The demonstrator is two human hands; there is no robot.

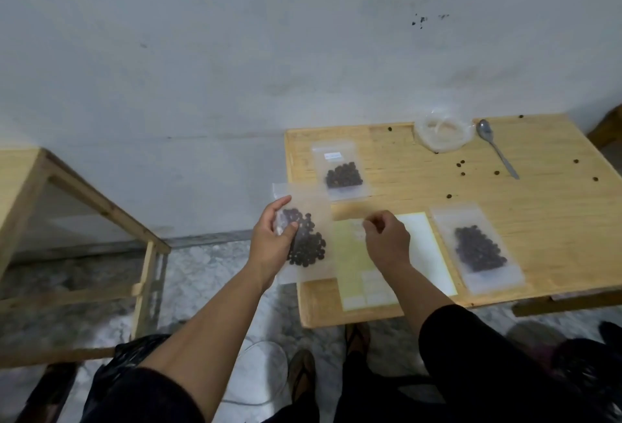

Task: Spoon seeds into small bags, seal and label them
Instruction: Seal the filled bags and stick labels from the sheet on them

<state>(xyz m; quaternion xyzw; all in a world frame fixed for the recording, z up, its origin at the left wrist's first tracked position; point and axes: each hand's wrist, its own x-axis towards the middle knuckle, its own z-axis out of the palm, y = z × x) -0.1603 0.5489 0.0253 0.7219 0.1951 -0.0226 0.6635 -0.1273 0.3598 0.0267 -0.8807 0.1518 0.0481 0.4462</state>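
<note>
My left hand (272, 241) grips a clear bag of dark seeds (308, 247) at the table's left edge, thumb and fingers curled round its side. My right hand (387, 241) hovers over a pale label sheet (427, 254) with its fingertips pinched together; whether a label is between them I cannot tell. A labelled bag of seeds (340, 170) lies further back on the table. Another seed bag (478, 247) lies to the right of the sheet. A metal spoon (494, 146) rests at the back beside an open clear bag (442, 131).
The small wooden table (555, 220) stands against a grey wall, with loose seeds (461, 163) scattered over its back right part. A second wooden table frame (101, 207) stands to the left. My feet in sandals (303, 372) are on the marble floor below.
</note>
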